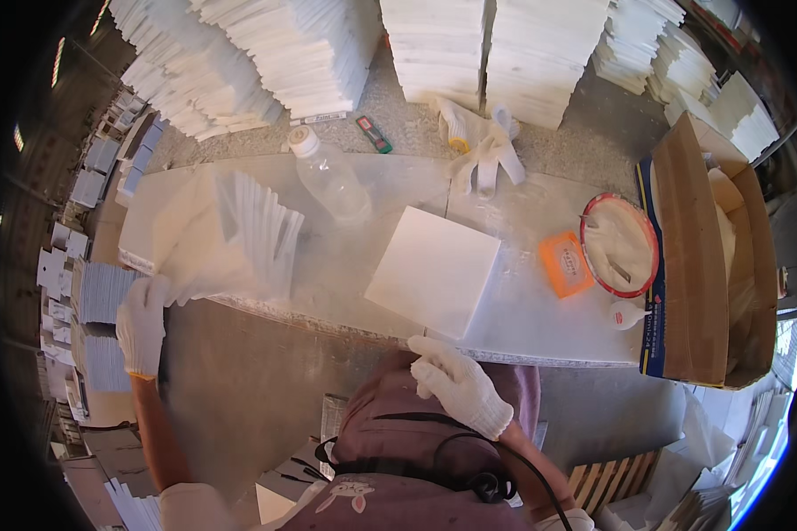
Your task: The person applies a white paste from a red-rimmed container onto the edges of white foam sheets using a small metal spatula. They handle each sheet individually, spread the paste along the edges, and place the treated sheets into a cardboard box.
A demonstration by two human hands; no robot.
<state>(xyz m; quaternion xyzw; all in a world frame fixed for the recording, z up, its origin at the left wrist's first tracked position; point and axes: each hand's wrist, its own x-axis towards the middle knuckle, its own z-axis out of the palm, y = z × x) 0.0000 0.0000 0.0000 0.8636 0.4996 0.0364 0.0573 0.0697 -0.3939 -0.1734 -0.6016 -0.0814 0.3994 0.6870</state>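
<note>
At the left end of the worktable, my left hand [142, 326] in a white knit glove is closed at the near corner of a blurred white tile [186, 234]. This tile leans against a row of thin white tiles [261, 234]; my fingertips are partly hidden there. My right hand [459, 382], also gloved, hovers at the table's front edge, fingers loosely apart and nothing in them. Just beyond it, a square white tile [434, 270] lies flat on the table. A clear plastic bottle [329, 177] with a white cap lies between the tile row and the table's back.
At right are an orange box [567, 264], a red-rimmed round dish [620, 246] of pale material, a small white squeeze bottle [627, 314] and an open cardboard box [695, 257]. Loose gloves [485, 146] and a green tool [374, 134] lie behind, before tall tile stacks [434, 49].
</note>
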